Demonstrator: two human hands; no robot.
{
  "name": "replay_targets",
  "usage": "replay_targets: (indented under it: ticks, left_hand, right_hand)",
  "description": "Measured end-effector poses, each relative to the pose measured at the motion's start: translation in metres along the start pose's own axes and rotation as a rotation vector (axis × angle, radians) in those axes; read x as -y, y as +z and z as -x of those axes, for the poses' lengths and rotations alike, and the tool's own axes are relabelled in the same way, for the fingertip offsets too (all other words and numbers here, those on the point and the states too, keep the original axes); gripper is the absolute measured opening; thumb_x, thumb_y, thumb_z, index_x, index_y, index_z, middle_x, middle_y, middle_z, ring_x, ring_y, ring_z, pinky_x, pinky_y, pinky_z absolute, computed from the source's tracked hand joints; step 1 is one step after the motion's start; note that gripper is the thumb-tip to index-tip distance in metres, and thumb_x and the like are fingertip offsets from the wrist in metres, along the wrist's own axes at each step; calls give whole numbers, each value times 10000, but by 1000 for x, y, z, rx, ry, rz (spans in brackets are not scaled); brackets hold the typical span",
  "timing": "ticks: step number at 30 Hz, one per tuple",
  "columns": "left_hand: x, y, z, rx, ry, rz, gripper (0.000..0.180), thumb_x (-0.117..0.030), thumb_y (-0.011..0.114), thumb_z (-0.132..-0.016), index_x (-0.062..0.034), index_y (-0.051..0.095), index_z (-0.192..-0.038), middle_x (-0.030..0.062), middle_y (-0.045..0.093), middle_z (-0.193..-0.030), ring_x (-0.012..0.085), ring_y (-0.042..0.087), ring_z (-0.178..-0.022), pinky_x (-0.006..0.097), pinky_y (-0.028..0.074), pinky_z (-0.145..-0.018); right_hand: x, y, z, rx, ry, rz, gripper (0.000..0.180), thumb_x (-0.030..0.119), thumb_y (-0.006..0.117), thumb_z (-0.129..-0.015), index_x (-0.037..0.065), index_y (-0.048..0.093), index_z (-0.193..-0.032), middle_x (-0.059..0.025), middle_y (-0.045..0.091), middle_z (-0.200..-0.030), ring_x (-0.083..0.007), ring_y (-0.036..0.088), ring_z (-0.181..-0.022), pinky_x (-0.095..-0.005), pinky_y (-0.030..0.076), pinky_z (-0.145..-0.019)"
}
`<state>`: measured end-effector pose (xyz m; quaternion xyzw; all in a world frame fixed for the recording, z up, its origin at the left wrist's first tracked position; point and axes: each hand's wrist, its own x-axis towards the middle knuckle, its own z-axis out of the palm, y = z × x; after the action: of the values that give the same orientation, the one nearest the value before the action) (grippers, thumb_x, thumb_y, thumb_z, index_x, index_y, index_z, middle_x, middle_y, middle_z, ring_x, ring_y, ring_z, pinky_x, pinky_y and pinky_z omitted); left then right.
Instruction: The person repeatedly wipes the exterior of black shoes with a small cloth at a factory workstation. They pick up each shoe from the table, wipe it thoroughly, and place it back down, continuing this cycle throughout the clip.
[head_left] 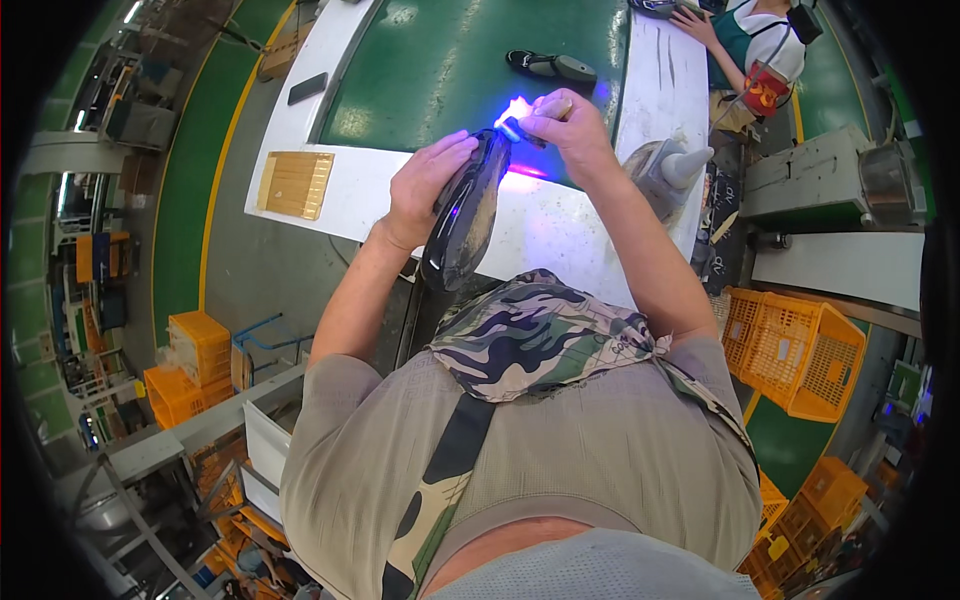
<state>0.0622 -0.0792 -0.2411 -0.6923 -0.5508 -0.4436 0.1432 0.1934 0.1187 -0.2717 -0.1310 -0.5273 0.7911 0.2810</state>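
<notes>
1. The left hand [425, 190] wraps around the side of a dark glossy shoe [465, 215], fingers curled over its upper edge and gripping it firmly above the near edge of the table [560, 225].

2. The right hand [565, 130] is closed around a small torch [530, 118] that throws a bright blue-violet light onto the far tip of the shoe; a purple reflection falls on the white table surface just beneath.

3. The shoe's long axis runs from near-left to far-right: its lower end hangs toward the person's chest, its upper end points up at the torch. The shoe lies between the two hands, with the left hand on its left flank and the right hand just beyond its far end, the torch head almost touching it. The left hand is the one that carries the shoe; the right only works at its tip.

4. Farther off, on the green belt [450, 70] in the middle of the table, lies another dark shoe [550, 67], well apart from both hands.

5. To the left on the white table rests a wooden slatted board [295, 185]; to the right stands a grey cone-shaped stand [672, 170].

6. At the far right another person [760, 40] works at the same table. Orange crates [795, 355] stand on the floor at right and left.
</notes>
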Motion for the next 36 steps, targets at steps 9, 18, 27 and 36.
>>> replay_targets:
  ticks: [9, 18, 27, 36]
  left_hand:
    - [-1, 12, 5, 113, -108, -80, 554, -89, 772, -687, 0, 578, -1198, 196, 658, -1106, 358, 654, -1013, 404, 531, -848]
    - [-11, 36, 2, 371, -532, 63, 644, -104, 818, -622, -68, 574, -1217, 130, 674, -943, 275, 685, -829, 345, 552, -736]
    - [-10, 41, 1, 700, -919, 429, 636, -139, 833, -477, -27, 595, -1056, 84, 656, -907, 210, 625, -829, 335, 507, -808]
    - [-25, 42, 6, 680, -1151, 799, 564, -44, 801, -524, 14, 609, -1051, 65, 650, -926, 183, 613, -855, 314, 492, -828]
  right_hand:
    - [13, 2, 14, 90, 195, -166, 218, -19, 761, -727, 13, 586, -853, -42, 589, -814, -131, 577, -728, -280, 492, -686]
    - [54, -10, 14, 146, 38, 27, 224, 13, 769, -743, 7, 589, -876, -50, 591, -792, -134, 586, -711, -275, 498, -658]
    - [58, -25, 5, 119, -79, 174, 189, -8, 725, -792, 34, 552, -855, -62, 571, -936, -137, 585, -804, -261, 491, -695]
    - [38, -34, 9, 217, -334, 429, 224, 7, 749, -750, 32, 539, -823, -58, 623, -888, -119, 567, -834, -263, 470, -750]
